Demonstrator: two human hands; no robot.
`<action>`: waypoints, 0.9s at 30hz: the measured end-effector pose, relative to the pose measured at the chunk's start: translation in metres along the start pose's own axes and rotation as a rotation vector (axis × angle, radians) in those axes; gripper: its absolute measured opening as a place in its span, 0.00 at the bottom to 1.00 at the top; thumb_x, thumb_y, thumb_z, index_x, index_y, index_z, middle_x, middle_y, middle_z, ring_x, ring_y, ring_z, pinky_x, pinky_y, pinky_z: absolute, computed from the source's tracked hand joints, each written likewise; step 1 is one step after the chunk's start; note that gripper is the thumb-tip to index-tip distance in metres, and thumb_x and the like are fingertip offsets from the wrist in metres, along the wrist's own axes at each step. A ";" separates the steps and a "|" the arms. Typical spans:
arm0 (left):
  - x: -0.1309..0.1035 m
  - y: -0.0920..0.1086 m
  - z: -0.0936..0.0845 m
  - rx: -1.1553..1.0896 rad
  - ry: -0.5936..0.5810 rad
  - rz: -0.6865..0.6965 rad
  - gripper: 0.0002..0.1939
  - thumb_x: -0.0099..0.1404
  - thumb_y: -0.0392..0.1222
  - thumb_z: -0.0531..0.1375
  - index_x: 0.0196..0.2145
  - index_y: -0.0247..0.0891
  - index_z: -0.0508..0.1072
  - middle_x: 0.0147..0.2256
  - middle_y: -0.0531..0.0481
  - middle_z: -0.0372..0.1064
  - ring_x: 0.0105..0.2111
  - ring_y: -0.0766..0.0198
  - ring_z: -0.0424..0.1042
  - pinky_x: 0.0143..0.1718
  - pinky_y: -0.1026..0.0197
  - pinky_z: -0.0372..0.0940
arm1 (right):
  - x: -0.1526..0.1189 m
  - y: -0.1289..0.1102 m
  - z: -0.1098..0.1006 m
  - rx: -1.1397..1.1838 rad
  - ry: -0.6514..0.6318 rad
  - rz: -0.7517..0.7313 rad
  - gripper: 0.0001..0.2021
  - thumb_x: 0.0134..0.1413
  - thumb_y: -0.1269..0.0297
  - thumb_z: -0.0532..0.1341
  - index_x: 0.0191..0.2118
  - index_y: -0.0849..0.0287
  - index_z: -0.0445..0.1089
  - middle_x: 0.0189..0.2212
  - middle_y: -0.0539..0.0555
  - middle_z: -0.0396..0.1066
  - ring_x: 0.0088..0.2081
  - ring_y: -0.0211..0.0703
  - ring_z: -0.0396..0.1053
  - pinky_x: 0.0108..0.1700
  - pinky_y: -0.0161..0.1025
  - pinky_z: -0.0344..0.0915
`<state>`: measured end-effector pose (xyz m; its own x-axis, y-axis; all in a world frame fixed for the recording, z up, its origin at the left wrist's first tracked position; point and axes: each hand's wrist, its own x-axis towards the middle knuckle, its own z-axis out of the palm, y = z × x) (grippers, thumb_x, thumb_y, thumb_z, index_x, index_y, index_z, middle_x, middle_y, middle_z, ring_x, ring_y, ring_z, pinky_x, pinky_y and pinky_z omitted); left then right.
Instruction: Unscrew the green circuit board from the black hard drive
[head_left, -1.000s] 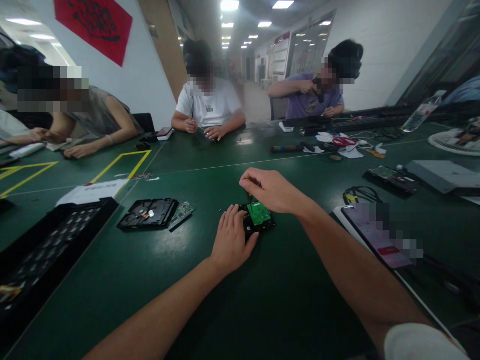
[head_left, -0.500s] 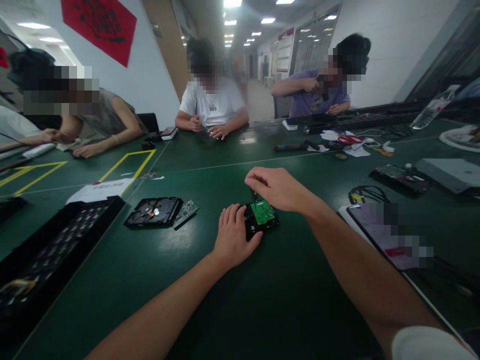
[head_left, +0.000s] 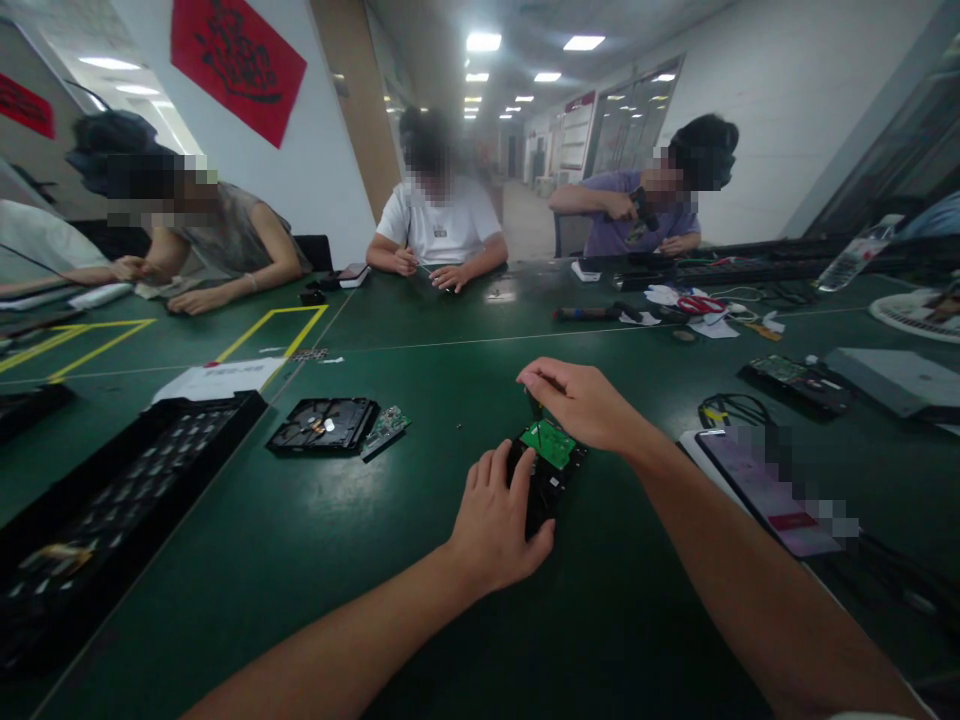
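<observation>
A black hard drive with a green circuit board (head_left: 549,443) lies on the green table (head_left: 360,560), turned at an angle. My left hand (head_left: 501,515) rests on its left side and holds it, fingers on the top and thumb at the near edge. Above the board's far edge, my right hand (head_left: 574,395) is closed round a dark screwdriver (head_left: 535,408), whose tip points down at the board. To the left lie an opened hard drive (head_left: 324,425) and a loose circuit board (head_left: 386,430). A tiny screw (head_left: 460,426) sits between them and the held drive.
A long black tray (head_left: 127,500) stands at the left. At the right are a phone (head_left: 765,490), coiled cables (head_left: 735,408), another drive (head_left: 795,385) and a grey box (head_left: 892,380). Three people sit across the table; a bottle (head_left: 859,255) leans at the far right.
The drive has turned under my left hand. My right hand has come down slightly, and the screwdriver now shows at the board's far edge. The view has shifted a little, and a tiny screw now shows.
</observation>
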<state>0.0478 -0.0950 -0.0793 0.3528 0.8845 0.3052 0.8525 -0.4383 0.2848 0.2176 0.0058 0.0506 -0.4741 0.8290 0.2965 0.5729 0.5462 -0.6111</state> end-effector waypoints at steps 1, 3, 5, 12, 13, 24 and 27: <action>-0.002 0.003 -0.001 0.005 -0.011 0.008 0.45 0.65 0.57 0.62 0.73 0.36 0.55 0.70 0.28 0.53 0.67 0.32 0.59 0.66 0.32 0.59 | -0.005 0.001 0.002 0.029 0.030 0.001 0.16 0.73 0.53 0.55 0.46 0.55 0.76 0.39 0.53 0.78 0.41 0.46 0.74 0.46 0.42 0.65; -0.005 0.008 -0.002 0.007 -0.022 0.018 0.45 0.65 0.58 0.62 0.73 0.37 0.55 0.70 0.29 0.54 0.66 0.32 0.59 0.65 0.32 0.60 | -0.015 0.005 0.008 0.131 0.098 0.013 0.16 0.73 0.52 0.55 0.46 0.55 0.76 0.43 0.55 0.78 0.45 0.47 0.74 0.49 0.44 0.67; -0.006 0.011 -0.002 0.003 -0.033 0.030 0.46 0.65 0.60 0.62 0.73 0.37 0.55 0.69 0.29 0.56 0.65 0.32 0.60 0.64 0.33 0.61 | -0.026 0.010 0.015 0.305 0.139 0.043 0.16 0.73 0.51 0.56 0.49 0.55 0.75 0.43 0.55 0.78 0.45 0.46 0.75 0.50 0.44 0.69; 0.001 0.004 0.001 -0.087 -0.035 0.063 0.55 0.58 0.78 0.63 0.69 0.36 0.62 0.62 0.30 0.62 0.60 0.34 0.65 0.59 0.32 0.65 | -0.048 0.034 0.036 0.926 0.301 0.099 0.13 0.65 0.51 0.67 0.44 0.53 0.70 0.37 0.50 0.75 0.38 0.43 0.75 0.44 0.42 0.71; 0.003 0.001 0.002 -0.110 -0.034 0.074 0.57 0.57 0.81 0.62 0.68 0.35 0.63 0.61 0.29 0.62 0.59 0.34 0.65 0.59 0.32 0.65 | -0.049 0.036 0.038 0.988 0.311 0.101 0.12 0.65 0.51 0.67 0.43 0.53 0.71 0.36 0.50 0.74 0.38 0.42 0.75 0.43 0.42 0.71; 0.021 -0.039 0.002 -0.287 -0.102 0.253 0.62 0.55 0.80 0.65 0.72 0.35 0.57 0.63 0.30 0.59 0.63 0.37 0.65 0.63 0.37 0.65 | -0.060 0.044 0.036 1.165 0.297 0.064 0.16 0.72 0.50 0.57 0.41 0.53 0.76 0.32 0.52 0.73 0.37 0.45 0.73 0.45 0.45 0.70; 0.024 -0.044 -0.002 -0.240 -0.135 0.311 0.58 0.59 0.78 0.64 0.74 0.40 0.55 0.70 0.32 0.54 0.68 0.36 0.60 0.67 0.35 0.60 | -0.059 0.046 0.038 1.215 0.330 0.076 0.19 0.72 0.45 0.55 0.38 0.53 0.74 0.28 0.50 0.69 0.33 0.44 0.70 0.43 0.44 0.69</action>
<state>0.0183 -0.0552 -0.0826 0.6405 0.7099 0.2927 0.5889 -0.6988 0.4060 0.2466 -0.0229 -0.0226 -0.1777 0.9397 0.2923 -0.4747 0.1784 -0.8619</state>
